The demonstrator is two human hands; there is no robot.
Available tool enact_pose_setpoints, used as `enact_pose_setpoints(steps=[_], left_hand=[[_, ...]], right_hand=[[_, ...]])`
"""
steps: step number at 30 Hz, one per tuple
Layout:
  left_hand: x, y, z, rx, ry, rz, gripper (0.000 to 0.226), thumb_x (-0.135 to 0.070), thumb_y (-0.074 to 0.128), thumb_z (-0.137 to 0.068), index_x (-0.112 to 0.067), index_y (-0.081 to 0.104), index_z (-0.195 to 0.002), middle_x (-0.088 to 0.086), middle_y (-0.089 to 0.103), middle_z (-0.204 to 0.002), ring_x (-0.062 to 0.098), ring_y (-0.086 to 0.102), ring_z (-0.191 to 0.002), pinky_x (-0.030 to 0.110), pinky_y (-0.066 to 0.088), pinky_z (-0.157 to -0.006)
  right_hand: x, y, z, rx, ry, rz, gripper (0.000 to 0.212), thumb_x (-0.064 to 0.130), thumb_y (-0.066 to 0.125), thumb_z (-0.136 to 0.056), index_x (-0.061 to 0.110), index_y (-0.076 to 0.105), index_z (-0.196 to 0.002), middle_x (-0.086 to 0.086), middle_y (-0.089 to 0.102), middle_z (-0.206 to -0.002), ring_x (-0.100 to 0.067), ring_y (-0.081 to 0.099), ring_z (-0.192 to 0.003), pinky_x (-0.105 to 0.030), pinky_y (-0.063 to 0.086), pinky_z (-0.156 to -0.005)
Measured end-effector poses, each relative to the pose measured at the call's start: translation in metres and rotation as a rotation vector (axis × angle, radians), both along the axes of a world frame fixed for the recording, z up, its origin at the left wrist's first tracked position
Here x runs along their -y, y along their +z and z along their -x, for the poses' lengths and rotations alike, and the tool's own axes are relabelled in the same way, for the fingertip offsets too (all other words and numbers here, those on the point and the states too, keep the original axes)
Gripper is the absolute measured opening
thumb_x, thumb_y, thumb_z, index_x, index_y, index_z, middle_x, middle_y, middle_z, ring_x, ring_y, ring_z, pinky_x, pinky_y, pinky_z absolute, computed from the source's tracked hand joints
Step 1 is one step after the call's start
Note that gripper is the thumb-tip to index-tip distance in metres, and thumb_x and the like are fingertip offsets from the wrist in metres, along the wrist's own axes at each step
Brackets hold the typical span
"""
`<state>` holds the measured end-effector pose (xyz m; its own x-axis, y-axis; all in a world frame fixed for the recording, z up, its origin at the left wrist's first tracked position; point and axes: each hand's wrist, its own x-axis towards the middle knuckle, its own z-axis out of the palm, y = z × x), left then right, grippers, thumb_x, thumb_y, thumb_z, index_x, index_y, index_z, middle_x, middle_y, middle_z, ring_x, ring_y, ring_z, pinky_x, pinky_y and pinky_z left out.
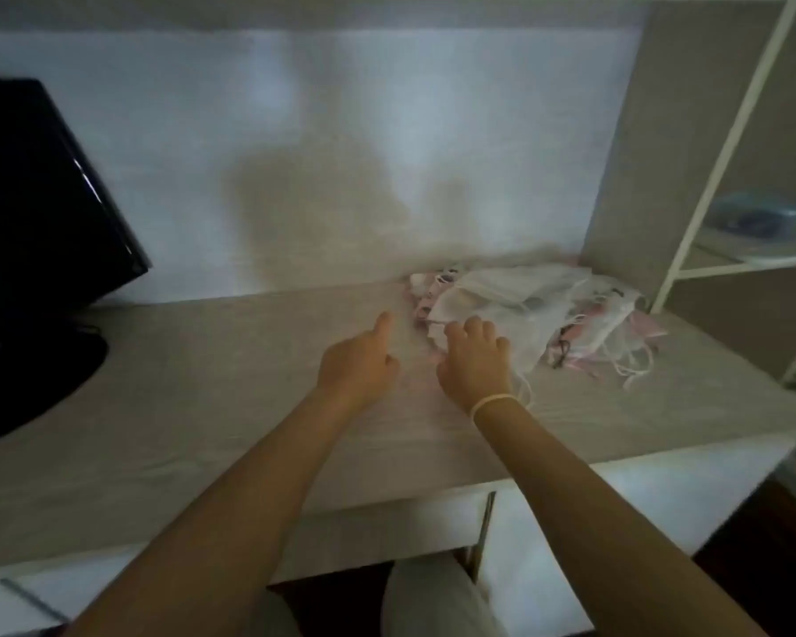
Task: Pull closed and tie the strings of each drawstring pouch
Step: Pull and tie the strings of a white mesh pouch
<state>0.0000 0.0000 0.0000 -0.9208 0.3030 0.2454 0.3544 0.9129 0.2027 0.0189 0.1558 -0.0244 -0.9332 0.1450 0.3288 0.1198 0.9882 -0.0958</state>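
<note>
At a pale desk [180, 397], we reach for the pouch pile [525, 305].
Our right hand [474, 360] rests loose, spread fingers on the pile's near edge; our left hand [357, 360], empty beside it, points its forefinger, others curled.

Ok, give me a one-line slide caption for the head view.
Both hands reach across the desk toward a pile of pouches; right hand touches its near edge, left hand points alongside.

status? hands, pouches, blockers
Both hands open, holding nothing. Right fingertips at pouch pile edge. No pouch picked yet. Nothing blocking.
</note>
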Motion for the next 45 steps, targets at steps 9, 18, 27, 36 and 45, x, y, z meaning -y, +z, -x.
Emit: enact_pose_setpoints(steps=[9,18,27,36,45], left_hand=[[-0.06,-0.012,-0.014,0.038,-0.157,0.022,0.053,-0.029,0.048,-0.092,-0.022,0.033,-0.143,0.01,0.048,-0.134,0.034,0.057,-0.111,0.039,0.048,-0.08],[-0.091,-0.002,0.039,-0.062,-0.143,-0.157,0.046,-0.035,0.05,-0.09,-0.037,0.049,-0.136,0.004,0.055,-0.122,0.026,0.055,-0.11,0.038,0.048,-0.09],[-0.051,0.007,0.069,0.074,0.04,-0.493,0.031,-0.035,0.053,-0.093,-0.012,0.071,-0.082,0.006,0.071,-0.081,0.025,0.065,-0.08,0.032,0.046,-0.068],[0.055,-0.013,0.044,-0.236,0.34,-0.846,0.031,-0.022,0.052,-0.097,-0.018,0.067,-0.123,0.0,0.07,-0.114,0.017,0.063,-0.1,0.028,0.05,-0.087],[0.126,-0.036,0.047,0.257,0.538,-0.881,0.048,-0.041,0.057,-0.092,-0.014,0.043,-0.129,0.005,0.072,-0.078,0.018,0.064,-0.058,0.024,0.041,-0.051]], right_hand=[[-0.076,-0.003,-0.04,0.08,-0.26,-0.101,0.033,0.012,0.044,-0.089,0.016,0.046,-0.121,-0.01,0.045,-0.125,-0.031,0.041,-0.118,-0.049,0.037,-0.097],[-0.068,0.03,-0.009,-0.419,0.043,0.036,0.009,0.009,0.069,-0.073,0.006,0.063,-0.079,-0.011,0.059,-0.066,-0.032,0.059,-0.064,-0.027,0.031,-0.043],[-0.033,0.064,0.025,-0.43,0.174,0.07,0.024,0.026,0.051,-0.095,0.006,0.061,-0.087,-0.015,0.059,-0.088,-0.037,0.059,-0.074,-0.037,0.04,-0.055],[0.052,0.024,0.054,-0.066,0.103,0.251,0.033,0.041,0.051,-0.092,0.008,0.052,-0.09,-0.015,0.059,-0.091,-0.035,0.06,-0.089,-0.036,0.04,-0.066],[0.101,0.001,0.07,0.114,0.243,0.75,0.025,0.027,0.056,-0.093,0.007,0.069,-0.101,-0.012,0.065,-0.099,-0.027,0.06,-0.094,-0.025,0.035,-0.072]])
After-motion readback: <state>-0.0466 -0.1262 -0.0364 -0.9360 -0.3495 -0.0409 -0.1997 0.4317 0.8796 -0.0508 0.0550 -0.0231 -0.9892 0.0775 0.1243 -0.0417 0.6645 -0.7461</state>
